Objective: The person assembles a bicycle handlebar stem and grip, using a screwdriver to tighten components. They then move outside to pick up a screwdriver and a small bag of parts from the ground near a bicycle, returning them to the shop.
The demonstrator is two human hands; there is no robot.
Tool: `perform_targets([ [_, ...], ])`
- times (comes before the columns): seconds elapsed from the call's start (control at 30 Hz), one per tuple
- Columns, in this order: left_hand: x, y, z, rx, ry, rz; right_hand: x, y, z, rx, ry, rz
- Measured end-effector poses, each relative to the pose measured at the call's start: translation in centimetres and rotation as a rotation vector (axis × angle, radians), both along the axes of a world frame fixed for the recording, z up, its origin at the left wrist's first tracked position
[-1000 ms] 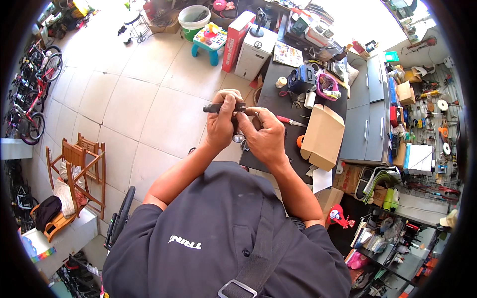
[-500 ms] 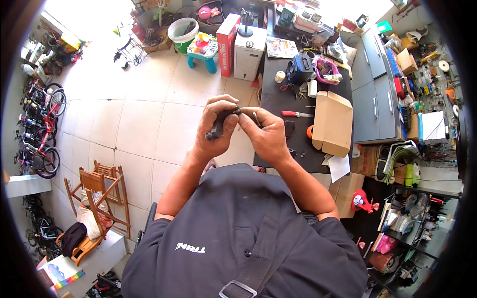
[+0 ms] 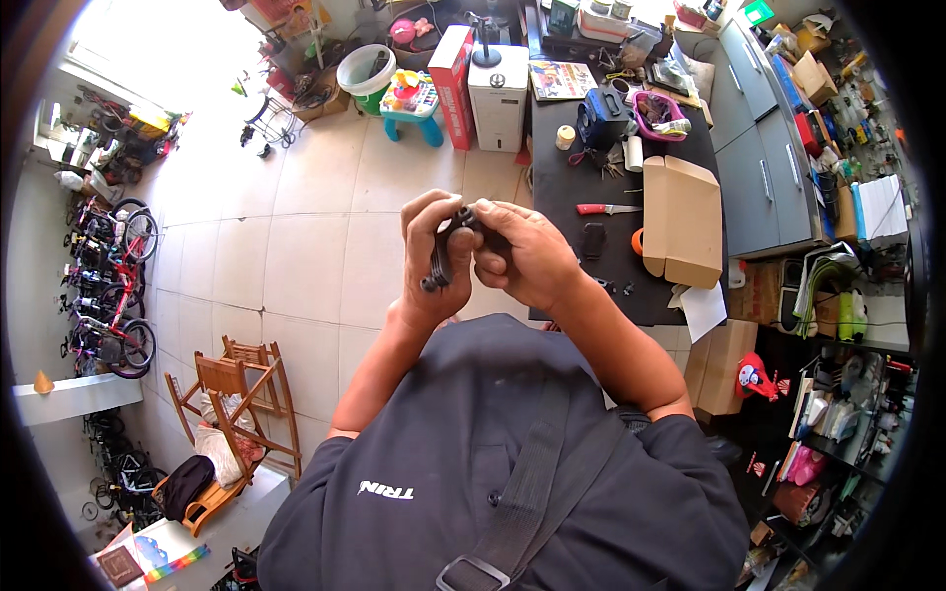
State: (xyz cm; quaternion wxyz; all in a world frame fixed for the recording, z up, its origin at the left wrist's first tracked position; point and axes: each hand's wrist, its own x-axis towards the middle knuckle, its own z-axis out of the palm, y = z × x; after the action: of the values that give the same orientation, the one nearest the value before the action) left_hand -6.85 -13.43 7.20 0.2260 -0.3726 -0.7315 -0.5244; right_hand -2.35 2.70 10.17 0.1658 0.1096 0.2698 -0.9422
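Observation:
Both my hands are raised together in front of my chest, above the tiled floor. My left hand (image 3: 431,258) wraps round a black, elongated part (image 3: 437,264) with ridged sides, its lower end showing beside the thumb. Its exact kind cannot be made out. At the upper end of this part, my right hand (image 3: 527,252) is closed with thumb and fingers bent, the fingertips touching or very near it. Whatever the right fingers pinch is hidden.
To the right stands a dark table (image 3: 576,251) with a red-handled knife (image 3: 608,209), an open cardboard box (image 3: 682,222), a pink basket (image 3: 658,116) and a blue device (image 3: 601,120). A folding wooden chair (image 3: 236,394) is at left. Bicycles (image 3: 123,286) line the left wall.
My right hand has turned and its fingers curled closer round the part's upper end. A small shiny piece seen at its fingers is now hidden. The view has shifted a little.

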Motion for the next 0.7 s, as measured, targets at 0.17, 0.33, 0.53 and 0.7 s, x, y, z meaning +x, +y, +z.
perform_targets([
  [0.17, 0.4, 0.1, -1.1, 0.109, -0.192, 0.001, 0.4, 0.1, -0.6, 0.140, 0.032, -0.023],
  [0.33, 0.6, 0.5, -1.5, 0.223, -0.424, 0.014, 0.7, 0.4, -1.7, 0.376, 0.023, 0.021],
  [0.53, 0.7, -0.2, -0.3, 0.274, -1.167, -0.169, 1.4, 0.9, -2.8, 0.679, 0.129, -0.189],
  [0.7, 0.6, -0.1, -0.4, 0.388, -1.408, -0.395, 1.8, 0.8, -3.2, 0.906, 0.266, -0.261],
])
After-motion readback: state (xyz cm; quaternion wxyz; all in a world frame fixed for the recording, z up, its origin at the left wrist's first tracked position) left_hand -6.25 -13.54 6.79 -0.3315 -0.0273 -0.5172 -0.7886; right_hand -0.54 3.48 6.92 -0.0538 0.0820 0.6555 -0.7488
